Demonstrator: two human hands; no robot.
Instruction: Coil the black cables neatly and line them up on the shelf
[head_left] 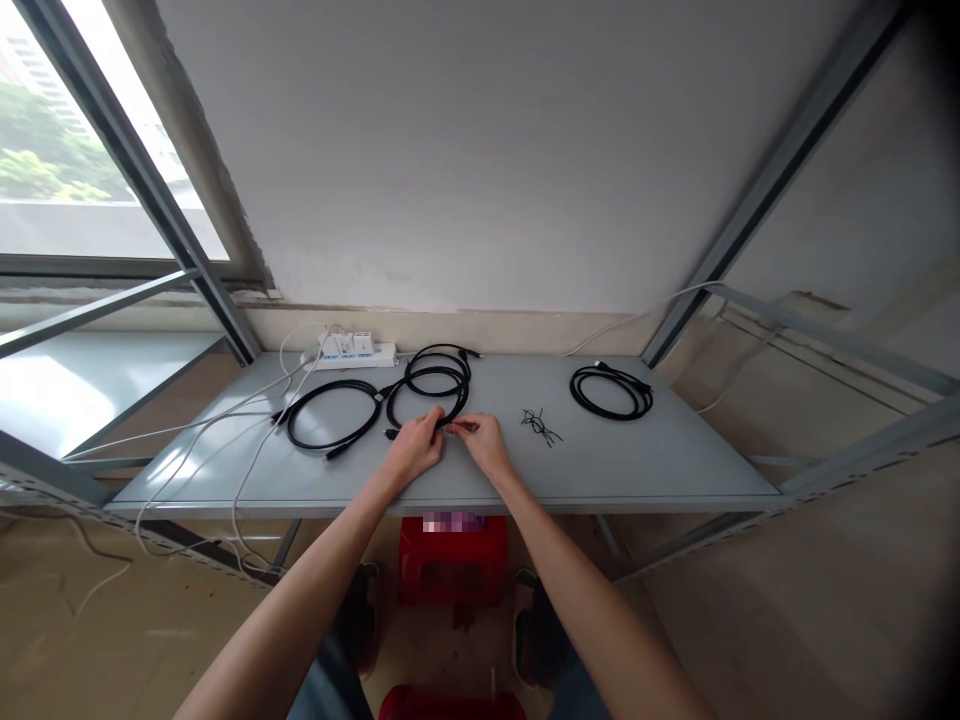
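A black cable [391, 405] lies partly coiled in loops at the middle of the grey shelf. My left hand [416, 445] is closed on the near side of its loops, pressing them together just above the shelf. Close beside it, my right hand [484, 442] has its fingertips pinched at the same spot on the cable; whatever thin thing they hold is too small to make out. Several short black twist ties [540, 426] lie in a loose tangle to the right of my right hand.
Another coiled black cable [341, 383] lies at the left and a third coil [592, 407] at the right. A white power strip [375, 355] with plugs stands by the wall. White cords [259, 455] hang over the front edge. Below stands a red stool [454, 570].
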